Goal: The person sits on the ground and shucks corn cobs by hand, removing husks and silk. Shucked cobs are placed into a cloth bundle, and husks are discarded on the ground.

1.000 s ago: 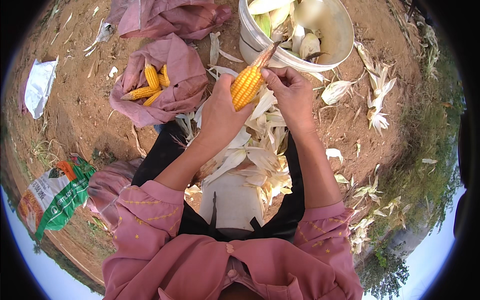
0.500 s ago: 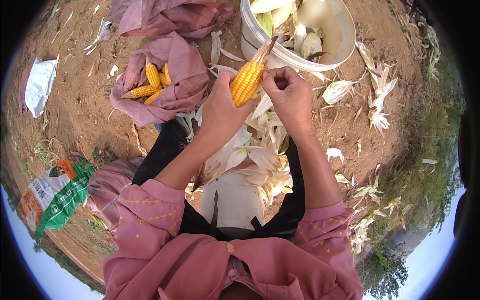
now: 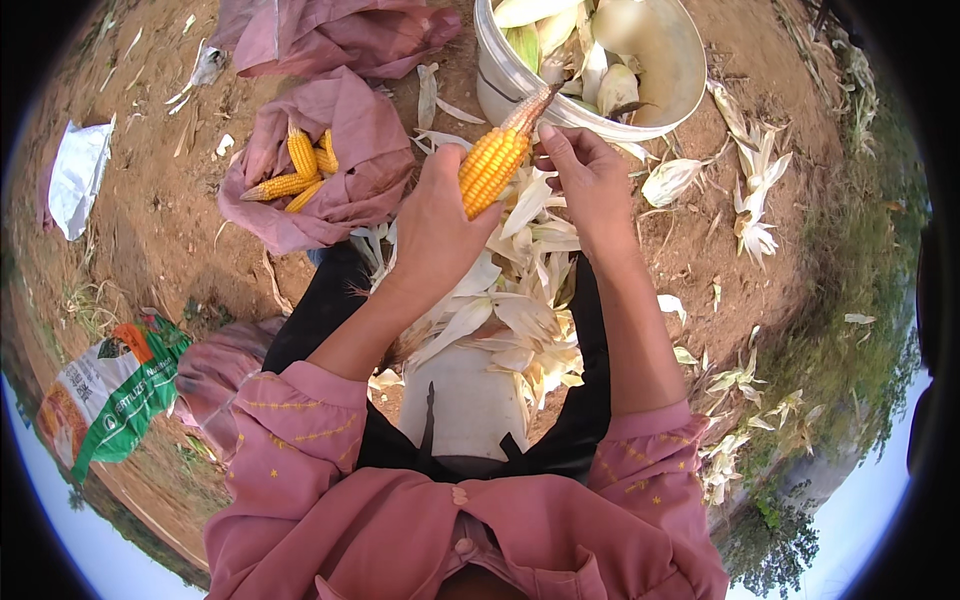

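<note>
In my left hand (image 3: 437, 222) is a husked yellow corn cob (image 3: 492, 168), held tilted with its narrow, silk-tipped end pointing up and to the right. My right hand (image 3: 592, 185) is close beside the cob's right side, fingers curled and thumb drawn in toward them. Whatever its fingertips hold, if anything, is too small to make out. Pale corn husks (image 3: 525, 320) lie heaped below my hands, between my legs. To the left, several bare yellow cobs (image 3: 302, 152) rest in an open pink cloth sack (image 3: 375, 150).
A white bucket (image 3: 690, 75) with unhusked corn ears (image 3: 550, 42) stands beyond my hands. More pink cloth (image 3: 350, 38) lies at the far left. A green and white bag (image 3: 125, 390) is at the left, a white sheet (image 3: 80, 175) farther out. Loose husks (image 3: 675, 183) litter the soil at right.
My right hand has shifted slightly right, a little away from the cob, and its thumb has lifted. The cob stays in my left hand.
</note>
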`<state>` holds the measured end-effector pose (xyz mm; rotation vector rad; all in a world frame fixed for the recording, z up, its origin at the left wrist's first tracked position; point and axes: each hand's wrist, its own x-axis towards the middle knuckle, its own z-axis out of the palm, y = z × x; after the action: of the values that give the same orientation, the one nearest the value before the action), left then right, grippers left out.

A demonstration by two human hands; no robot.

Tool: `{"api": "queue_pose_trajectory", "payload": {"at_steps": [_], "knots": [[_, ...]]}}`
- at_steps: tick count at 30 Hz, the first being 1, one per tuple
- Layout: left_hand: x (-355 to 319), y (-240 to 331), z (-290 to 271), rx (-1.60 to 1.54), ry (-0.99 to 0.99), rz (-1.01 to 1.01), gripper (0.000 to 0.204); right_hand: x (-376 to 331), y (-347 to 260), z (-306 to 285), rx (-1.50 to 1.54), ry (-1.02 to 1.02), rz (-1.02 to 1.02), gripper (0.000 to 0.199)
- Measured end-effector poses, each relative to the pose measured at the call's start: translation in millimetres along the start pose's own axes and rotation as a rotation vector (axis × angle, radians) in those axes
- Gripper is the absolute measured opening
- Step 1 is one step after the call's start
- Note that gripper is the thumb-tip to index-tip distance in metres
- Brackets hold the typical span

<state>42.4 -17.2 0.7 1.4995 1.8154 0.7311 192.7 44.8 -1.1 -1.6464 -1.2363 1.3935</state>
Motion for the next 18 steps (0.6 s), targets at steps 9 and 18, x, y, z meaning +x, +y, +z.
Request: {"api": "queue_pose_trajectory", "payload": {"at_steps": [9,18], "knots": [[-5.3,-3.9,6.5,0.264,0.09,0.316,0.05,2.4,4.3,-3.4,0.052,0.043,0.034,0.032],[-9.7,-3.0,8.7,0.226,0.059,0.304,0.052,6.7,7.7,-9.0,-0.149,0.079,-0.02,0.023]]}}
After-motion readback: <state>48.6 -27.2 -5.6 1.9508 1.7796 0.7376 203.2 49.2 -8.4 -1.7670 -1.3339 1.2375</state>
